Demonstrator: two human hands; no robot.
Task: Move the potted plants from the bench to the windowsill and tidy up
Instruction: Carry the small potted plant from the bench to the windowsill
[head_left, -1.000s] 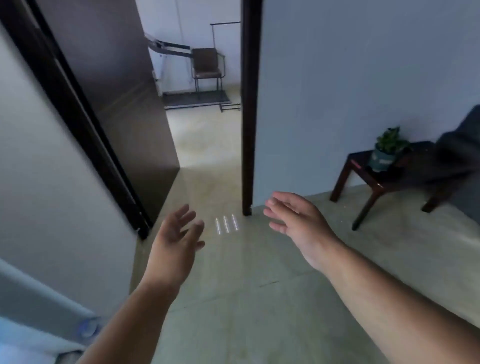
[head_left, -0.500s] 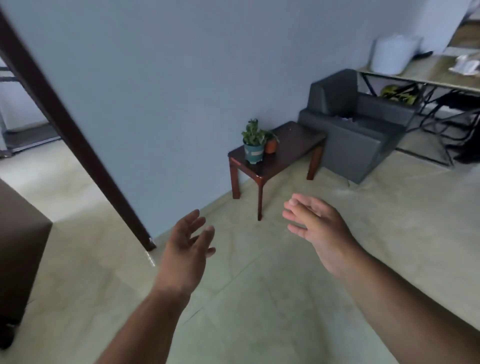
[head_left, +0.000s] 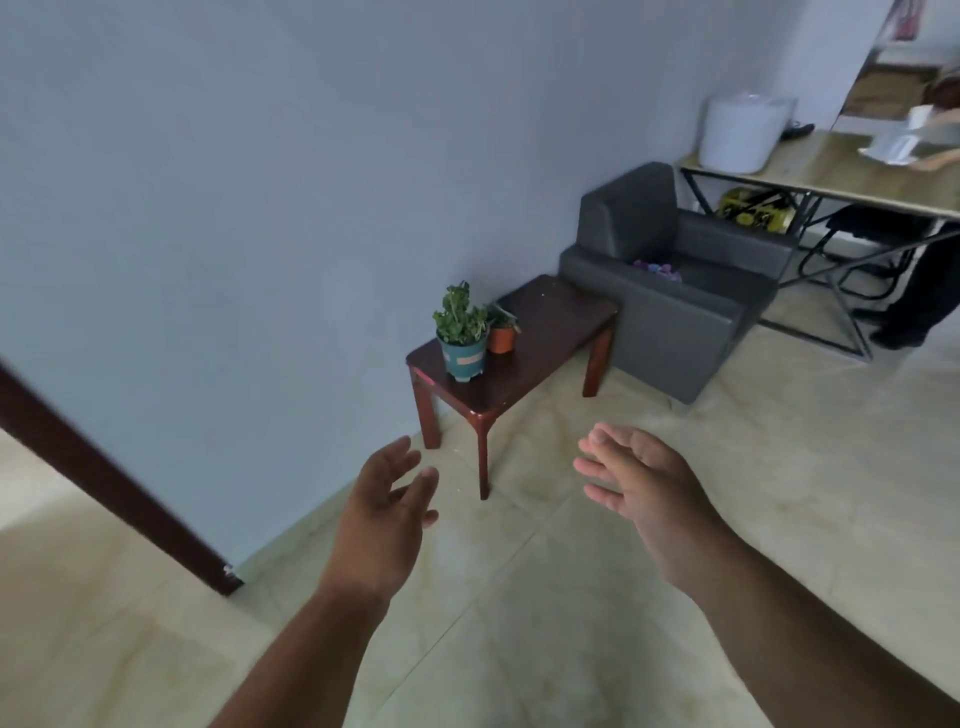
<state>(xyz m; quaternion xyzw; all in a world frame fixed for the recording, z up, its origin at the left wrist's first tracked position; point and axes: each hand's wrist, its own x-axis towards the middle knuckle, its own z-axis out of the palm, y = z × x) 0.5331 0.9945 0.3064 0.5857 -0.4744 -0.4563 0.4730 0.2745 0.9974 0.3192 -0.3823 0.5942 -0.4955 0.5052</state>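
Nearer now, glossy dark-wood bench (head_left: 550, 332) bears two round potted plants (head_left: 470, 335) — both hands (head_left: 519, 499) apart, empty.

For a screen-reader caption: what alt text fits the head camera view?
Two empty, open hands, left hand and right hand, reach toward a dark wooden bench holding a teal potted plant and a small orange potted plant, beside a grey armchair.

View swung right, away from doorway: open door and far room with chair dropped out of sight; only door frame (head_left: 119, 483) remained at left. Bench (head_left: 540, 353) came nearer and more central. Orange pot (head_left: 501, 339) appeared behind teal pot (head_left: 464, 357). Armchair (head_left: 675, 291), desk (head_left: 831, 182) and white bin (head_left: 740, 132) came into view. Second person's arm (head_left: 935, 161) appeared at desk.
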